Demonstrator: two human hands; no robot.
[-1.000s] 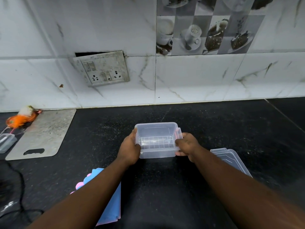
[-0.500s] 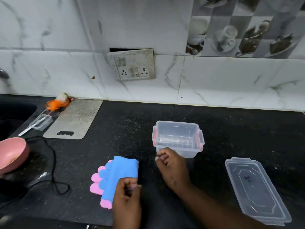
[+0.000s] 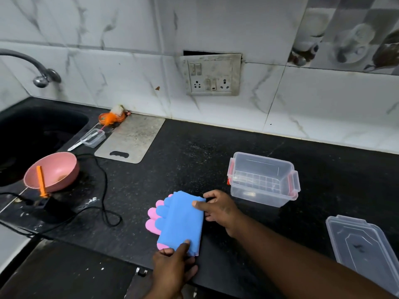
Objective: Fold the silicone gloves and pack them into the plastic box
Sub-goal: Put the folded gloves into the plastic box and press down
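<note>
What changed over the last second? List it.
Both hands let go of the plastic box and moved to the gloves: right hand on the far edge, left hand on the near end. The box remains empty, its lid off.

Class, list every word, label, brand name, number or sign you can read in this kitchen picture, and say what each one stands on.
No readable text anywhere in this view.
Switch and socket plate: no lettering can be made out.
Plastic box: no label or brand shows.
Lid: a raised outline and a dark smudge, not text.
Blue glove and pink glove: plain, no print.
Picture tiles: blurred cups, no words legible.
</note>
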